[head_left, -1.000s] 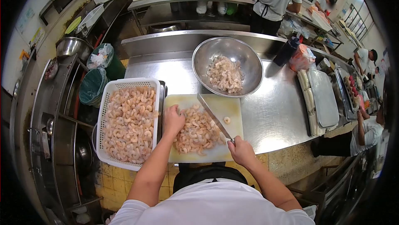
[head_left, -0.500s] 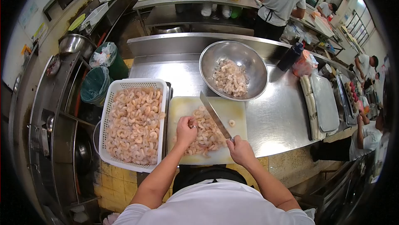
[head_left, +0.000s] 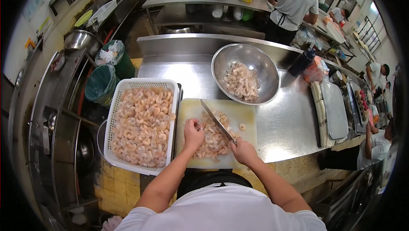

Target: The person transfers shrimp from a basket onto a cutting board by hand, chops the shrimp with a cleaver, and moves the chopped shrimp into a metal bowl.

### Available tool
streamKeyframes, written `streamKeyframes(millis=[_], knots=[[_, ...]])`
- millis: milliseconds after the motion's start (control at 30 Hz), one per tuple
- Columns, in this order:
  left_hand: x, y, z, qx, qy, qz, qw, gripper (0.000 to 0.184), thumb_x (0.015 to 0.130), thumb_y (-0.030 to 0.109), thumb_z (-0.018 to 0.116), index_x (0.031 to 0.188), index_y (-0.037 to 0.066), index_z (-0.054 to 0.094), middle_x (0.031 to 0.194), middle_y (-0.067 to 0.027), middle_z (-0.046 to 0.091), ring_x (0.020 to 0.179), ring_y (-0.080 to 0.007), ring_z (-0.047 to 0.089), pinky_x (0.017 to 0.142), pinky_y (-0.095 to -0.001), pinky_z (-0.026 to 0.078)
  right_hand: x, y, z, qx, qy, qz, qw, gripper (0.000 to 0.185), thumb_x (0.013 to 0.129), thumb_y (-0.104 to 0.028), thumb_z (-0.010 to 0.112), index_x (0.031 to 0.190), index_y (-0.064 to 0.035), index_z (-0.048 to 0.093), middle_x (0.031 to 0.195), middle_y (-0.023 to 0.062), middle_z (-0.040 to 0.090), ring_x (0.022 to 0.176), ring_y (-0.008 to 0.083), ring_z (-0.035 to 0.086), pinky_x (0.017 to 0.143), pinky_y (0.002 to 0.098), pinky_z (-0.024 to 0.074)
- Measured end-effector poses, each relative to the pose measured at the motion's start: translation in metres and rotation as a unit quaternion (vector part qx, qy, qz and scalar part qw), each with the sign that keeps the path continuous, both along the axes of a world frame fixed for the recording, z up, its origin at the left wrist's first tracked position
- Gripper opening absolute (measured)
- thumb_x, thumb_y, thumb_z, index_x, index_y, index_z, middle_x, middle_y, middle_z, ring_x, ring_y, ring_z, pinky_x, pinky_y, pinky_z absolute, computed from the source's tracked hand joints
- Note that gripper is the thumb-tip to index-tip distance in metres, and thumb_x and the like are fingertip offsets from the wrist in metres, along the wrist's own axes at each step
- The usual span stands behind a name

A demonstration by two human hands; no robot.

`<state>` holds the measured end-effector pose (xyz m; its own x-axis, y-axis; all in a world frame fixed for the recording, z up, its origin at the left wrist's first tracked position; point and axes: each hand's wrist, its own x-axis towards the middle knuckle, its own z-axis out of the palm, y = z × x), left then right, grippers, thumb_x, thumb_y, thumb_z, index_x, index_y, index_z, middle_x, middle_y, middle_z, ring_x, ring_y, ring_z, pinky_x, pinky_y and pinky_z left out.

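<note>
My right hand (head_left: 244,151) grips the handle of a knife (head_left: 216,120), whose long blade slants up and left across a pile of peeled shrimp (head_left: 216,142). The pile lies on a white cutting board (head_left: 248,116) with yellowish stains. At the pile's left edge my left hand (head_left: 194,134) is curled closed beside the blade; whatever its fingers hold is hidden. A single shrimp (head_left: 242,126) rests apart on the board's right side. Left of the board, a white perforated basket (head_left: 110,122) is filled with shrimp. Behind the board, a large steel bowl (head_left: 266,71) contains pale shrimp pieces.
The steel worktable (head_left: 285,120) has a raised back edge. A dark bottle (head_left: 302,62), an orange-and-clear plastic bag (head_left: 316,70) and stacked trays (head_left: 333,111) stand at the right. Green bins (head_left: 101,87) are on the left. Other people work behind and to the right.
The knife and my right hand have shifted left over the shrimp, bringing the blade nearer my left hand. The camera view has moved slightly.
</note>
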<state>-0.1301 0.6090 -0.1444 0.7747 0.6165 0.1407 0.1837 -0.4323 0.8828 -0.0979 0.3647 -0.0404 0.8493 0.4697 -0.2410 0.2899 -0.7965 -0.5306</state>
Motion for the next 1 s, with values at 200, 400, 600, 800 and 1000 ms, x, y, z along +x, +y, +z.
streamKeyframes(millis=[200, 400, 600, 800, 1000], knots=[[0.003, 0.001, 0.003, 0.012, -0.013, 0.014, 1.000, 0.023, 0.089, 0.005, 0.071, 0.109, -0.002, 0.060, 0.103, -0.0189, 0.061, 0.092, -0.0347, 0.062, 0.084, -0.0448, 0.052, 0.003, -0.007, 0.026, -0.005, 0.022, 0.007, 1.000, 0.043, 0.106, -0.037, 0.059, 0.103, 0.0058, 0.059, 0.088, 0.0351, 0.070, 0.086, 0.0555, 0.068, 0.079, 0.0620, 0.0532], [0.003, 0.004, -0.016, -0.020, -0.030, 0.048, 0.998, 0.024, 0.088, 0.000, 0.067, 0.109, -0.003, 0.057, 0.104, -0.0195, 0.058, 0.091, -0.0345, 0.059, 0.083, -0.0444, 0.051, 0.002, -0.005, -0.007, -0.016, 0.024, 0.015, 0.999, 0.045, 0.106, -0.039, 0.058, 0.104, 0.0052, 0.061, 0.090, 0.0346, 0.071, 0.088, 0.0551, 0.068, 0.081, 0.0624, 0.0532], [-0.004, 0.003, -0.003, -0.017, -0.055, 0.065, 0.996, 0.025, 0.084, -0.007, 0.060, 0.108, -0.003, 0.055, 0.104, -0.0185, 0.057, 0.092, -0.0333, 0.059, 0.083, -0.0423, 0.051, -0.001, 0.002, 0.022, 0.030, 0.032, 0.004, 0.999, 0.043, 0.106, -0.037, 0.059, 0.102, 0.0051, 0.062, 0.091, 0.0354, 0.070, 0.089, 0.0550, 0.068, 0.081, 0.0623, 0.0534], [-0.003, 0.004, -0.012, -0.024, -0.087, 0.099, 0.991, 0.026, 0.081, -0.011, 0.053, 0.106, -0.002, 0.055, 0.102, -0.0159, 0.056, 0.091, -0.0293, 0.058, 0.083, -0.0385, 0.051, -0.002, 0.003, 0.004, 0.014, 0.038, 0.002, 0.999, 0.039, 0.105, -0.034, 0.062, 0.100, 0.0046, 0.063, 0.091, 0.0347, 0.070, 0.086, 0.0553, 0.068, 0.079, 0.0612, 0.0538], [-0.004, 0.007, -0.024, -0.060, -0.096, 0.144, 0.983, 0.027, 0.082, -0.013, 0.052, 0.106, -0.001, 0.055, 0.100, -0.0138, 0.057, 0.090, -0.0260, 0.059, 0.082, -0.0377, 0.051, -0.010, 0.010, 0.000, 0.050, 0.004, 0.014, 0.999, 0.038, 0.104, -0.034, 0.063, 0.100, 0.0043, 0.063, 0.091, 0.0341, 0.071, 0.086, 0.0543, 0.069, 0.078, 0.0602, 0.0546]])
